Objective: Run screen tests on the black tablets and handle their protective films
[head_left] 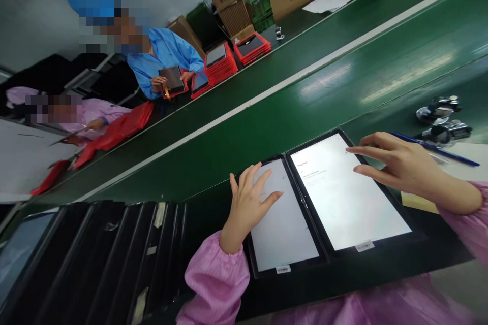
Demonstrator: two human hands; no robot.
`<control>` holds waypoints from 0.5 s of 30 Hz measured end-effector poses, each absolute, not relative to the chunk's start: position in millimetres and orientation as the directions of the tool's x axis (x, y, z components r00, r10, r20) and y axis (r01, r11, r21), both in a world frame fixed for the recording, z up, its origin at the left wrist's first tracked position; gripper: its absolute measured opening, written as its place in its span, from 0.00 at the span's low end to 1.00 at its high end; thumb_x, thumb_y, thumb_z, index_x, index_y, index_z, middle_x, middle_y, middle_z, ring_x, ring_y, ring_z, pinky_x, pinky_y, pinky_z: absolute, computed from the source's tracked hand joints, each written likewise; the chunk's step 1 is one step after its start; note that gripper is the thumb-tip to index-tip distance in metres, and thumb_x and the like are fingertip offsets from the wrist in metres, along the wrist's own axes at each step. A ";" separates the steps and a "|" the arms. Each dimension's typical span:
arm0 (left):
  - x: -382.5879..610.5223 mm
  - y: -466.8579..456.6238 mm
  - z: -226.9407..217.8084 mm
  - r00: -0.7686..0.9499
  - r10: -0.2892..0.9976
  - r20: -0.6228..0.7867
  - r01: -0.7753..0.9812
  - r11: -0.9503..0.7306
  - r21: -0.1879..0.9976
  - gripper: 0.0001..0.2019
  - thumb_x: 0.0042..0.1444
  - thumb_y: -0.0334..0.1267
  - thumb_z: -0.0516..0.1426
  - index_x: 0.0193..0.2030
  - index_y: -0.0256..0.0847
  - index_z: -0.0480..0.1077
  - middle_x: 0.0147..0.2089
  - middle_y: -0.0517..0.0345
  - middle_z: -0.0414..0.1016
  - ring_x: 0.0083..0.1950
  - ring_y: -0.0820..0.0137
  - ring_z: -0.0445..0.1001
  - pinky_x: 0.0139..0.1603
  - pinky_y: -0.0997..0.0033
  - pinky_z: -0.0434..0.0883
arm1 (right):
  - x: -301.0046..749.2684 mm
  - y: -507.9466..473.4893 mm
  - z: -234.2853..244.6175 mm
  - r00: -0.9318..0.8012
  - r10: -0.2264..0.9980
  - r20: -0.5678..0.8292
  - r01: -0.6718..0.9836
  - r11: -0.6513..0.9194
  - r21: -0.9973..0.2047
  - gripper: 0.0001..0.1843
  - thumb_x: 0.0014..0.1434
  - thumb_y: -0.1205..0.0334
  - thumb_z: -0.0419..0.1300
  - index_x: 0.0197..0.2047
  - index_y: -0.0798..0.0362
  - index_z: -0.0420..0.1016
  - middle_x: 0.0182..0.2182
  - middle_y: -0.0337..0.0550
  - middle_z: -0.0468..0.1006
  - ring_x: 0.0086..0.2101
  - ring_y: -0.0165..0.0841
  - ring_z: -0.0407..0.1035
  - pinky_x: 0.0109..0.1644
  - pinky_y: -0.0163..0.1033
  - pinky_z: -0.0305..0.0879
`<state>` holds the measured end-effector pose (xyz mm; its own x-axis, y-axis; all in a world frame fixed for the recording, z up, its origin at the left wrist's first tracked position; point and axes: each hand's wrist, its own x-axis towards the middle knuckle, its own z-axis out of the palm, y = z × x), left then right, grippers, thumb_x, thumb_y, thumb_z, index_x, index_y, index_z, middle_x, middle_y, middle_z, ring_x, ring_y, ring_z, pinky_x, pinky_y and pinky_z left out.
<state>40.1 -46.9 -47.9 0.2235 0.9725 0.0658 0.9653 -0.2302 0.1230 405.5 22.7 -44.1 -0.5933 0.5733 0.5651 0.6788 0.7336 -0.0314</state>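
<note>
Two black-framed tablets lie side by side on the green bench, their screens lit white. Over the upper part of the left tablet (285, 228) my left hand (249, 198) hovers or rests with its fingers spread, holding nothing. The right tablet (354, 193) shows a page headed "Internet". At that screen's upper right edge is my right hand (396, 162), fingers stretched out and apart, the index fingertip at or just above the glass. I cannot tell whether either hand touches its screen. Both tablets bear a small barcode label at the lower edge.
Several dark tablets (95, 244) lean in a row at left. A blue pen (453, 152), metal clamp-like parts (438, 111) and a yellow pad (419, 202) lie at right. Across the green conveyor (236, 137), a co-worker in blue (168, 45) handles a tablet near red stacks (221, 68).
</note>
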 end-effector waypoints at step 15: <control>-2.1 -128.3 -34.0 -0.267 0.857 -0.441 0.474 0.515 0.714 0.39 0.64 0.68 0.57 0.74 0.48 0.66 0.62 0.41 0.78 0.62 0.49 0.78 0.64 0.42 0.76 | 447.7 -25.6 -64.9 -0.085 0.925 -0.369 0.720 -0.199 -0.664 0.46 0.44 0.12 0.53 0.50 0.33 0.87 0.47 0.55 0.87 0.39 0.60 0.83 0.38 0.60 0.85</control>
